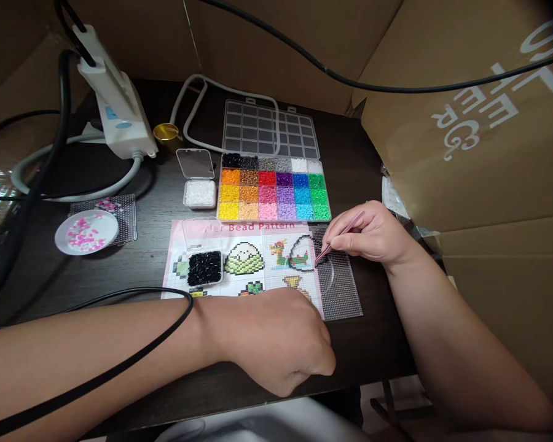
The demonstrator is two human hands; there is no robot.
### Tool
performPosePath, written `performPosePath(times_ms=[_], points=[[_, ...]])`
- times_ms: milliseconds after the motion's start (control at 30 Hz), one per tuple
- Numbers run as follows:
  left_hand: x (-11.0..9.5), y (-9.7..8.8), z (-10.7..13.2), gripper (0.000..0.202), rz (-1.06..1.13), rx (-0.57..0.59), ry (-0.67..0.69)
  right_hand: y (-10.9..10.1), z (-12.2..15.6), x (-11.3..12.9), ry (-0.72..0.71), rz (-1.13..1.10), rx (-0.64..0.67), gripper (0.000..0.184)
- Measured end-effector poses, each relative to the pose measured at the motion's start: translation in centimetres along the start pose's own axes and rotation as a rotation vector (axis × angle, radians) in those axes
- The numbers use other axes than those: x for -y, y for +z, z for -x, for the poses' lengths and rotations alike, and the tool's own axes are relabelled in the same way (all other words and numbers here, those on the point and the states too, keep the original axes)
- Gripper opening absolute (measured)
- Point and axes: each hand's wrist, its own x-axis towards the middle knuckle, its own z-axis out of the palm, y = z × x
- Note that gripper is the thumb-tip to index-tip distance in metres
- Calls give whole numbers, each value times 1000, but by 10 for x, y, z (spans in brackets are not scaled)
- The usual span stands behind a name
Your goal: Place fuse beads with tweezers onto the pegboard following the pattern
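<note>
Clenching, our left hand (286,334) makes a rounded fist over the pegboard's near left corner; we cannot tell whether anything is tucked beneath those fingers. The pegboard (345,301), a clear plastic sheet studded with tiny pegs, lies on the dark, wood-grained tabletop (152,233). At its far right edge, our right hand (366,233) has its grip around slim pink tweezers (325,252), pinched between thumb and fingers, tips slanting down to the pegboard beside a rounded outline of black beads (299,268). Under the pegboard's left part runs a glossy paper pattern sheet (244,236) printed with pixel pictures. Farther left of the pegboard, we see shiny loose black pieces (204,267) heaped in a small clear box, and beyond that a smooth round white dish (67,245) scattered with pink and white bits. Behind the pegboard sits a hard plastic divided case (275,220), its square compartments full of grainy, many-coloured beads. Beyond everything rise matte brown cardboard walls (295,43).
</note>
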Motion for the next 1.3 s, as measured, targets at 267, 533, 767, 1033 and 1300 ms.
performPosePath(times_ms=[267,533,767,1033,1300], points=[[0,0,0,23,6,0,3,-2,0,-3,-19,11,30,13],[1,1,1,21,10,-18,8,-3,0,-3,1,-20,3,16],[0,0,0,22,18,-17,6,-3,1,-4,8,-42,1,16],[0,1,1,23,13,-37,16,-3,1,-5,28,-45,-16,20],[-1,-1,-1,23,13,36,-6,-3,1,-5,47,-14,-26,18]])
